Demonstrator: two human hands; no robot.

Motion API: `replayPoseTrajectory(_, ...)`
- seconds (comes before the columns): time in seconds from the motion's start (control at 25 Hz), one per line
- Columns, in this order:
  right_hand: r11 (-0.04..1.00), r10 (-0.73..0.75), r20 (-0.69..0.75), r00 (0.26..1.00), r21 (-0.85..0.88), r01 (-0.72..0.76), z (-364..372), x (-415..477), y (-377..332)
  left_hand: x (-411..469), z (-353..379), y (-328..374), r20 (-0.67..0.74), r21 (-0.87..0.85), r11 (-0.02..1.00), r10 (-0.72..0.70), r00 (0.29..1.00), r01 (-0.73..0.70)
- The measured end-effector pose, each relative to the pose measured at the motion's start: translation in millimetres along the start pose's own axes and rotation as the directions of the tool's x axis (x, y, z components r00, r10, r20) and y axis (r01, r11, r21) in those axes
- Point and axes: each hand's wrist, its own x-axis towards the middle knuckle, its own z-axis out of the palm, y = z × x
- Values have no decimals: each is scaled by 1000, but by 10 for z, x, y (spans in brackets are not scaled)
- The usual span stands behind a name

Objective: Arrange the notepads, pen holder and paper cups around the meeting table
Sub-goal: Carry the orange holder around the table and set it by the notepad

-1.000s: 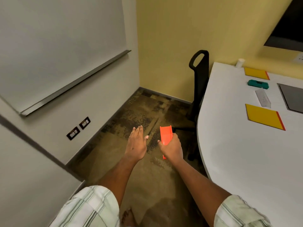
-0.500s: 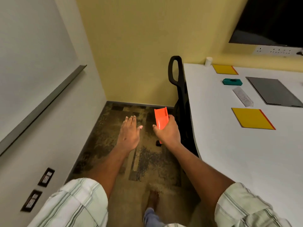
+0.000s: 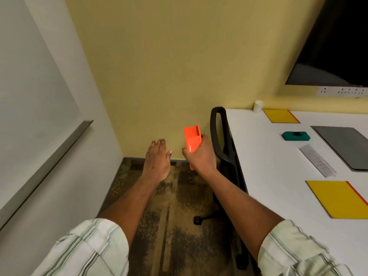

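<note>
Right hand [image 3: 200, 156] is gripping the orange pen holder [image 3: 192, 140] in the air, off the meeting table's [image 3: 278, 196] left edge; left hand [image 3: 157, 159] is hovering spread, holding nothing; risk: holder is passing near the black chair [image 3: 220, 136], which could knock it loose

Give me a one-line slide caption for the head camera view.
Right hand grips an orange pen holder beside the white meeting table; left hand open.
</note>
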Motion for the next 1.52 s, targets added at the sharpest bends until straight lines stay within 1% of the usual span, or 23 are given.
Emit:
replayPoseTrajectory(0.16, 1000, 27, -55, 998, 6, -26, 423, 897, -138, 1049, 155, -156, -12, -71, 996, 50, 999, -51)
replayPoseTrajectory(0.28, 998, 59, -85, 995, -32, -62, 717, 1534, -210, 1793, 313, -320, -10, -91, 993, 78, 997, -79)
replayPoseTrajectory(0.32, 996, 84, -105, 991, -33, -88, 836, 1769, -223, 2067, 364, -391, 0, -97, 991, 93, 996, -93)
replayPoseTrajectory(0.4, 987, 151, -127, 980, -38, -157, 1025, 2200, -279, 2588, 415, -524, 67, -103, 989, 118, 991, -111)
replayPoseTrajectory(0.52, 978, 205, -185, 961, -4, -210, 1216, 2813, -364, 3352, 483, -636, 112, -70, 976, 214, 970, -207)
replayPoseTrajectory(0.68, 961, 269, -273, 924, 12, -276, 1275, 3512, -295, 4172, 744, -537, 162, -92, 956, 291, 943, -280)
replayPoseTrajectory(0.8, 948, 305, -349, 886, 19, -318, 1202, 4055, -81, 4732, 1073, -296, 198, -108, 929, 369, 908, -354)
replayPoseTrajectory(0.92, 937, 325, -410, 852, 20, -348, 1008, 4581, 192, 5212, 1433, -6, 208, -143, 907, 419, 884, -397)
replayPoseTrajectory(1.08, 911, 375, -482, 792, 32, -412, 673, 5326, 610, 5834, 1846, 565, 298, -200, 893, 448, 843, -403)
replayPoseTrajectory(1.16, 909, 361, -509, 781, 2, -418, 498, 5660, 763, 6097, 1990, 916, 276, -234, 867, 492, 826, -439)
replayPoseTrajectory(1.24, 899, 366, -552, 750, 0, -439, 337, 5881, 925, 6304, 2122, 1218, 272, -267, 853, 513, 814, -448)
replayPoseTrajectory(1.36, 869, 406, -589, 699, 14, -494, 135, 6099, 1244, 6504, 2398, 1643, 286, -245, 802, 597, 750, -544)
replayPoseTrajectory(1.44, 840, 442, -629, 640, 39, -541, 8, 6240, 1483, 6658, 2597, 1923, 325, -240, 781, 624, 711, -576)
replayPoseTrajectory(1.52, 818, 456, -659, 599, 45, -573, -89, 6346, 1689, 6753, 2771, 2138, 345, -259, 748, 662, 665, -611)
